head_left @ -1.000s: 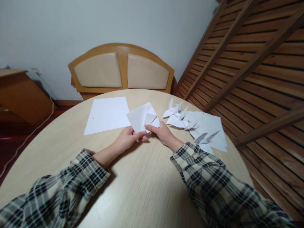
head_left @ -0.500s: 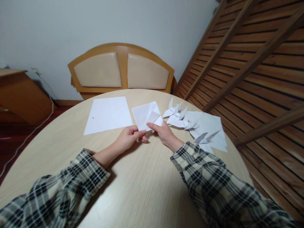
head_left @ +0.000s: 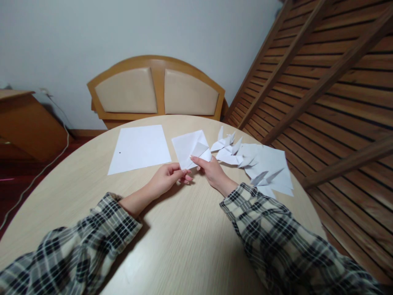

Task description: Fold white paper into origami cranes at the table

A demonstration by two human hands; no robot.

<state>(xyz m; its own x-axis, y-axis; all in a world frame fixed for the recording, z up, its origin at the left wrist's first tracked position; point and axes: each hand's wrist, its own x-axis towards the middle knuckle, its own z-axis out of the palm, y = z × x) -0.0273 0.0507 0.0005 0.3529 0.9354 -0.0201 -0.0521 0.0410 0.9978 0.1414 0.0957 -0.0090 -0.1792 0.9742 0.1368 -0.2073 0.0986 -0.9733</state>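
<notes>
A folded white sheet of paper [head_left: 188, 146] is held up over the middle of the table, its creases and a raised flap facing me. My right hand [head_left: 212, 172] grips its lower right side, the thumb lying on top and the fingers beneath. At the paper's bottom corner, my left hand [head_left: 170, 177] pinches the edge between thumb and fingers. Some of the left fingertips are tucked partly under the paper.
The round wooden table [head_left: 172, 237] carries a flat white sheet [head_left: 139, 147] with a dark dot on the left. On the right stand several folded paper cranes [head_left: 229, 150], some over more white sheets [head_left: 273, 162]. A padded headboard [head_left: 159, 116] is beyond the table, beside a slatted wooden panel [head_left: 325, 82].
The folded paper has shifted very slightly to the right, and the right thumb with it. Both hands keep their hold, and the things on the table have not moved.
</notes>
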